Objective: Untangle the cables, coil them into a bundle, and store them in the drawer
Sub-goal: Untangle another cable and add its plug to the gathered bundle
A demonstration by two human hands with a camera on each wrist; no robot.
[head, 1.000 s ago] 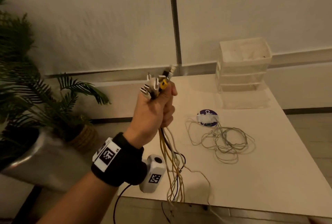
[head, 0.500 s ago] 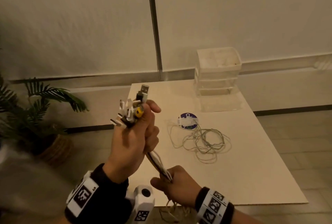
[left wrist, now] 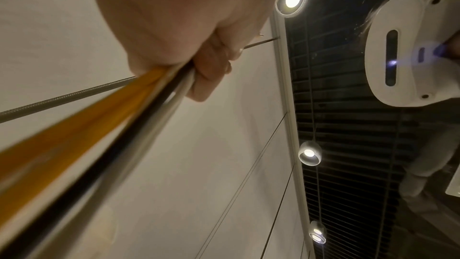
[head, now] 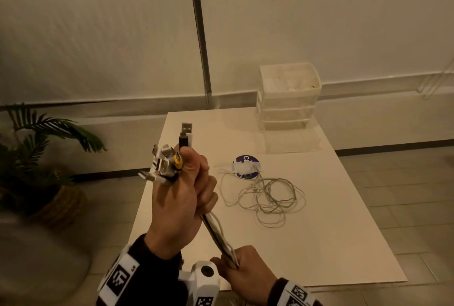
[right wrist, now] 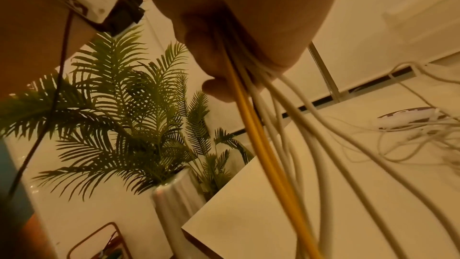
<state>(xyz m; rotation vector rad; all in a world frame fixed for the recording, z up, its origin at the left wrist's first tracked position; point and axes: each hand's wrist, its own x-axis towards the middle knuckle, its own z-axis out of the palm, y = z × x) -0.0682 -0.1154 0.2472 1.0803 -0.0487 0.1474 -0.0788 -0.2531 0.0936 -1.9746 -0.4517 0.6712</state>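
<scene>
My left hand (head: 181,197) is raised over the table's left edge and grips a bundle of cables (head: 218,237) just below their plugs (head: 169,160), which stick up out of the fist: white, black and yellow USB ends. The yellow, black and white cords (left wrist: 104,123) run taut down to my right hand (head: 242,273), which grips them lower, near the table's front edge. Below that hand the cords (right wrist: 286,155) fan out and hang down. A loose tangle of thin white cable (head: 267,197) lies on the white table (head: 319,244). The clear plastic drawer unit (head: 288,99) stands at the far right corner.
A round blue disc with a white piece on it (head: 245,167) lies beside the thin cable tangle. A potted palm (head: 46,158) stands on the floor left of the table. The wall with a vertical metal strip (head: 200,35) is behind.
My right hand came up from below and took hold of the cords under the left hand. The left hand has lowered slightly and the cords between the hands are now pulled straight.
</scene>
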